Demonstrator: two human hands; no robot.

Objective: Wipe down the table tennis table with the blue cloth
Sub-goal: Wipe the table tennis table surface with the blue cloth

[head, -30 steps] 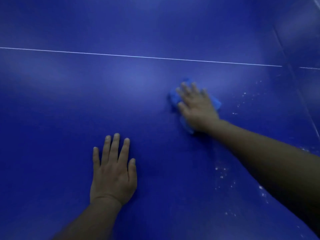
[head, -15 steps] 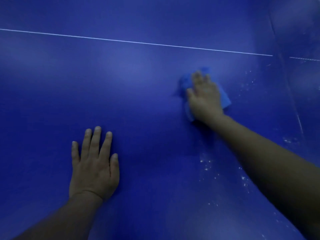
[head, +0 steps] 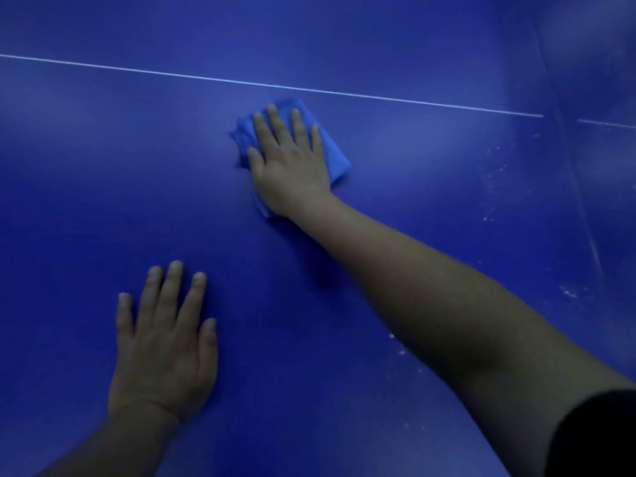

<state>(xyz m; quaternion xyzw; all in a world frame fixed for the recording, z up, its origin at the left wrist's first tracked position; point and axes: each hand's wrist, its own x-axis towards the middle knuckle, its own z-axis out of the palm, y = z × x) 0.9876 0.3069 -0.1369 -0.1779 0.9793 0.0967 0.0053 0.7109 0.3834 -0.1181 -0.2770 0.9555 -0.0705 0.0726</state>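
Head view: a downward look across a dark blue table tennis table point(head: 378, 36), dimly lit, with both bare forearms reaching onto its surface.
Landmark: a thin white line point(head: 309, 89) painted across the table, running from the left edge of the picture and sloping slightly downward toward the right.
Blue cloth point(head: 335, 156): a folded, lighter-blue pad lying flat on the table just on the near side of the white line, close to it but not touching; its corners show past the fingertips, beside the thumb and to the right of the hand.
Right hand point(head: 292, 163): laid palm down on top of the blue cloth, fingers straight and slightly spread, pressing it against the table; the fingertips point toward the white line and stop short of it.
Right arm: bare forearm stretching from the lower right corner toward the cloth; a dark sleeve point(head: 599, 438) shows at the lower right edge.
Left hand point(head: 165, 349): flat on the bare table, palm down, fingers straight and a little apart, holding nothing; it lies well to the near side of the white line and well apart from the cloth.
White specks point(head: 495, 180): scattered pale flecks on the table surface on the near side of the white line's right end, with more trailing toward the near right edge.
Seam point(head: 581, 201): a faint line crossing the white line near its right end and running toward the viewer.
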